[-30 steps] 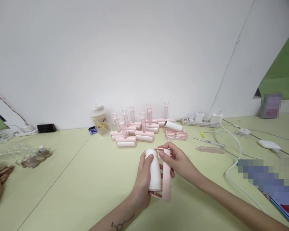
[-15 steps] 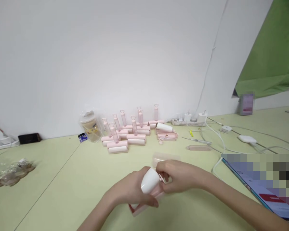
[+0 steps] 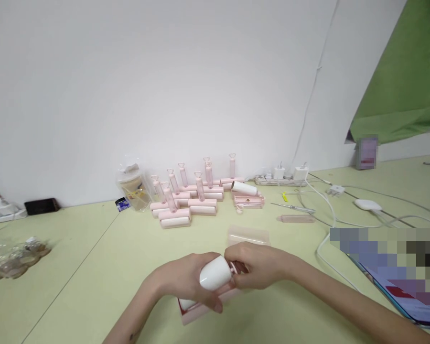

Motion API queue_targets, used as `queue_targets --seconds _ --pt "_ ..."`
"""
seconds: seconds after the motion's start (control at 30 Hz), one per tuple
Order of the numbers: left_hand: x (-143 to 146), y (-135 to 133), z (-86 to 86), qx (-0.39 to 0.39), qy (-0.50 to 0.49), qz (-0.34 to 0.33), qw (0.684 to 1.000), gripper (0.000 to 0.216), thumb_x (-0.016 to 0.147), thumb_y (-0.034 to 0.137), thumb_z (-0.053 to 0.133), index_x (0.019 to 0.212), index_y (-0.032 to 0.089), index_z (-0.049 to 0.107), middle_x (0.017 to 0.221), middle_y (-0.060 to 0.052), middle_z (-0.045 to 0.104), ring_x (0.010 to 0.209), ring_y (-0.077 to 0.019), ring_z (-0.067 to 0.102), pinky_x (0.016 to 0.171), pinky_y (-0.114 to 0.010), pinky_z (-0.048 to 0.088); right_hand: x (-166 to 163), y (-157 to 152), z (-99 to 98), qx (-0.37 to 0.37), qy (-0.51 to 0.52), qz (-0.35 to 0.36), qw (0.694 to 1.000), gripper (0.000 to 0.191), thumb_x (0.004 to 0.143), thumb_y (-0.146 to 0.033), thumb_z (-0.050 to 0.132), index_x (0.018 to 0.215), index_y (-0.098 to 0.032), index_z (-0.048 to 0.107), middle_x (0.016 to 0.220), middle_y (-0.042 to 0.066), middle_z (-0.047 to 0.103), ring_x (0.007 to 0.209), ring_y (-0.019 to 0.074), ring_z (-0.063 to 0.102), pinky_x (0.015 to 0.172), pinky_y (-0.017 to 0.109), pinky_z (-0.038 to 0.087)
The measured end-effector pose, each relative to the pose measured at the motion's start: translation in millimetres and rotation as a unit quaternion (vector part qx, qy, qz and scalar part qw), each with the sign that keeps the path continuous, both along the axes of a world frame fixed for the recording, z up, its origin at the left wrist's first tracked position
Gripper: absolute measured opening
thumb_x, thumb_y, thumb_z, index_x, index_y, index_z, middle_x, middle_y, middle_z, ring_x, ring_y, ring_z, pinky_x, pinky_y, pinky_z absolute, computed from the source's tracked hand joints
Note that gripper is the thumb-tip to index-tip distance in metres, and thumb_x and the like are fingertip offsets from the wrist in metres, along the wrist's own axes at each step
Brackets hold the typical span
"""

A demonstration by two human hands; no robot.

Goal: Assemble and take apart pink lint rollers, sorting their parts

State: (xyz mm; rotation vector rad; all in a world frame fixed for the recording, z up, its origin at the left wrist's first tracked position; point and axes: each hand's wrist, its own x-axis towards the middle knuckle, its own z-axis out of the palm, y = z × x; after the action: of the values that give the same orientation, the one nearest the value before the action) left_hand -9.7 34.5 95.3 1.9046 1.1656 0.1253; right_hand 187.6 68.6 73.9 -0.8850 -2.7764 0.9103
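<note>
My left hand [image 3: 184, 279] is wrapped round a lint roller, its thumb across the front. The white roll [image 3: 213, 274] of that lint roller lies tilted above its pink case [image 3: 197, 313]. At the right end of the roll, my right hand [image 3: 260, 265] pinches a small pink end piece [image 3: 232, 267], mostly covered by the fingers. Just behind my right hand lies a translucent pink cover [image 3: 249, 235].
Several pink lint rollers [image 3: 175, 219] with upright handles stand along the wall. An opened pink case [image 3: 249, 202], a loose white roll [image 3: 244, 188], tweezers [image 3: 292, 208] and a pink handle [image 3: 296, 219] lie right of them. Cables, a power strip [image 3: 281, 182] and a tablet [image 3: 397, 291] occupy the right.
Both hands and the lint roller have shifted slightly left. The roll has tipped flatter, and my right fingers have closed in at its end. More of the translucent cover shows.
</note>
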Motion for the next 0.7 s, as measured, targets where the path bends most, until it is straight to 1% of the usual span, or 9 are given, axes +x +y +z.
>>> queue_targets --seconds 0.1,0.17,0.33,0.4,0.47,0.53,0.57,0.63,0.7 --pt "0 -1 0.8 0.042 0.003 0.011 0.999 0.039 0.054 0.032 0.069 0.091 0.027 0.059 0.081 0.003 0.063 0.072 -0.0198 0.058 0.055 -0.023 0.041 8 5 4.7 -0.054 0.022 0.015 0.998 0.018 0.068 -0.032 0.059 0.077 -0.018 0.056 0.066 -0.002 0.054 0.057 0.0111 0.049 0.047 0.019 0.035" --pt "1 0 0.5 0.078 -0.018 0.046 0.996 0.035 0.058 0.029 0.064 0.093 0.026 0.057 0.079 0.003 0.061 0.070 -0.0188 0.057 0.054 -0.023 0.041 12 9 7.8 -0.063 0.051 -0.013 0.997 0.027 0.070 -0.040 0.058 0.086 -0.018 0.057 0.073 0.000 0.056 0.063 0.0125 0.051 0.052 0.020 0.037" --pt "14 1 -2.9 0.110 -0.164 0.133 0.971 0.041 0.065 0.027 0.060 0.105 0.023 0.050 0.088 -0.001 0.060 0.074 -0.0171 0.056 0.062 -0.025 0.045 14 11 10.8 -0.133 0.174 -0.069 0.973 0.033 0.079 -0.048 0.047 0.092 -0.019 0.054 0.080 0.001 0.058 0.073 0.0144 0.054 0.061 0.024 0.042" --pt "26 3 -5.8 0.129 -0.232 0.214 0.940 0.044 0.066 0.033 0.061 0.106 0.022 0.047 0.092 -0.002 0.059 0.080 -0.0183 0.056 0.068 -0.027 0.045 10 8 9.7 -0.165 0.232 -0.082 0.955 0.034 0.076 -0.045 0.054 0.098 -0.020 0.051 0.089 0.002 0.059 0.083 0.0158 0.056 0.070 0.027 0.044" --pt "41 8 -10.6 0.138 -0.296 0.304 0.895 0.049 0.068 0.039 0.061 0.109 0.022 0.042 0.097 -0.004 0.058 0.087 -0.0201 0.055 0.072 -0.028 0.045 6 6 8.6 -0.198 0.294 -0.099 0.930 0.045 0.071 -0.041 0.061 0.110 -0.023 0.045 0.099 0.002 0.057 0.091 0.0170 0.055 0.077 0.029 0.044" --pt "55 18 -18.2 0.116 -0.364 0.344 0.858 0.054 0.071 0.047 0.056 0.115 0.022 0.035 0.102 -0.006 0.056 0.092 -0.0217 0.055 0.074 -0.030 0.045 5 7 9.1 -0.222 0.356 -0.112 0.901 0.051 0.073 -0.040 0.060 0.117 -0.025 0.039 0.108 0.004 0.053 0.093 0.0173 0.055 0.076 0.030 0.046" --pt "60 24 -23.0 0.105 -0.403 0.334 0.846 0.058 0.072 0.053 0.051 0.118 0.023 0.031 0.106 -0.008 0.054 0.096 -0.0227 0.054 0.075 -0.032 0.044 6 9 10.4 -0.218 0.383 -0.116 0.890 0.050 0.075 -0.040 0.058 0.118 -0.026 0.039 0.112 0.005 0.051 0.092 0.0172 0.056 0.074 0.030 0.047" --pt "66 39 -34.2 0.127 -0.462 0.273 0.834 0.069 0.069 0.064 0.044 0.121 0.022 0.025 0.116 -0.011 0.048 0.106 -0.0252 0.048 0.081 -0.035 0.042 13 16 15.1 -0.168 0.412 -0.126 0.887 0.044 0.078 -0.039 0.054 0.118 -0.024 0.042 0.119 0.006 0.047 0.094 0.0177 0.054 0.075 0.030 0.047" --pt "64 52 -46.4 0.186 -0.445 0.191 0.855 0.082 0.060 0.069 0.050 0.122 0.022 0.024 0.127 -0.012 0.037 0.117 -0.0271 0.037 0.090 -0.037 0.035 25 25 21.3 -0.093 0.404 -0.161 0.896 0.045 0.079 -0.038 0.054 0.120 -0.024 0.041 0.119 0.007 0.046 0.095 0.0184 0.053 0.076 0.030 0.046"
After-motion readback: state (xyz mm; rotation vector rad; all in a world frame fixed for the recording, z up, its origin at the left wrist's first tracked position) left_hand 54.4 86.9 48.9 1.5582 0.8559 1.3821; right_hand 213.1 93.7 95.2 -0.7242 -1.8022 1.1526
